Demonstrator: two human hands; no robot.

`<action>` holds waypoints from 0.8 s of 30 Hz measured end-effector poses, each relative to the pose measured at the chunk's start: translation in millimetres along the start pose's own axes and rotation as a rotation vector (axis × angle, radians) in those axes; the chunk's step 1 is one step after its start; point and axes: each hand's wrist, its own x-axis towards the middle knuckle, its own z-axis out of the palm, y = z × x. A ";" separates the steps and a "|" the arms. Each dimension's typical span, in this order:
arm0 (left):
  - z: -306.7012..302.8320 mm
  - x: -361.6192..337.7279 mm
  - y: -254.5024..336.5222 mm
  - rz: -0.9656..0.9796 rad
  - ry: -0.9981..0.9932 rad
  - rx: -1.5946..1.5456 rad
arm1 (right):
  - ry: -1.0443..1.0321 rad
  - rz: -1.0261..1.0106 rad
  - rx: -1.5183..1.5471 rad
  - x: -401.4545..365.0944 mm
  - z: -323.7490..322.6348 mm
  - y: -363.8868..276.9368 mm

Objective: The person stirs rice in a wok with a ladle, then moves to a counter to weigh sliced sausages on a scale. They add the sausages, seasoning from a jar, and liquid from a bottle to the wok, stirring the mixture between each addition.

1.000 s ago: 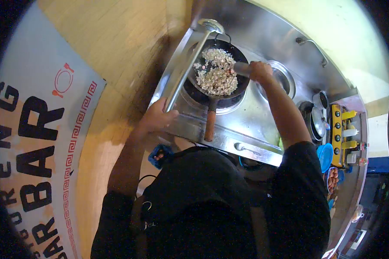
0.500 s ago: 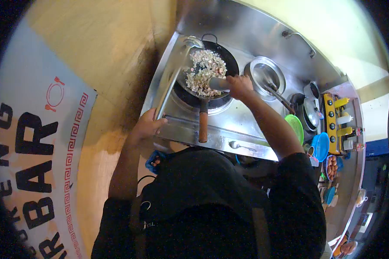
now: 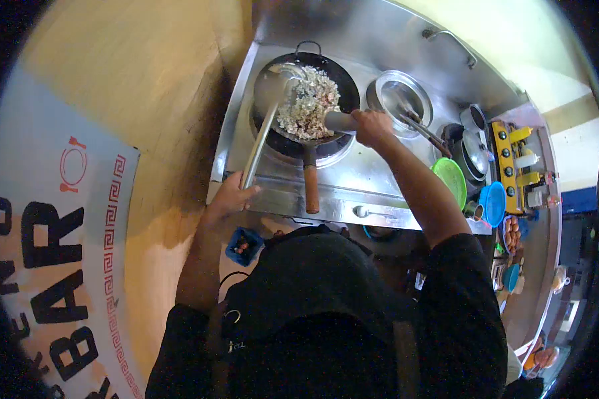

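Note:
A black wok [image 3: 343, 83] full of fried rice [image 3: 306, 106] sits on the burner of a steel stove [image 3: 373, 176]; its wooden handle [image 3: 311, 186] points toward me. My left hand [image 3: 229, 197] grips the long handle of a metal ladle [image 3: 273, 86], whose bowl rests at the wok's left side against the rice. My right hand [image 3: 373, 126] holds the handle of a metal spatula [image 3: 339, 121] that reaches into the rice from the right.
Right of the wok is a round steel pot [image 3: 399, 100] with utensils in it. Further right stand a green bowl [image 3: 449, 179], a blue bowl [image 3: 494, 203], pots and a yellow condiment rack [image 3: 512, 166]. A wooden wall and a printed banner [image 3: 46, 253] lie to the left.
The ladle's bowl has moved from the wok's far rim down into the wok beside the rice. My right hand and spatula keep working the rice; the camera view has shifted.

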 end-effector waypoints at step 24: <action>96.5 30.4 -75.4 -0.002 -0.099 -0.266 | 0.069 0.009 0.044 -5.8 27.5 32.0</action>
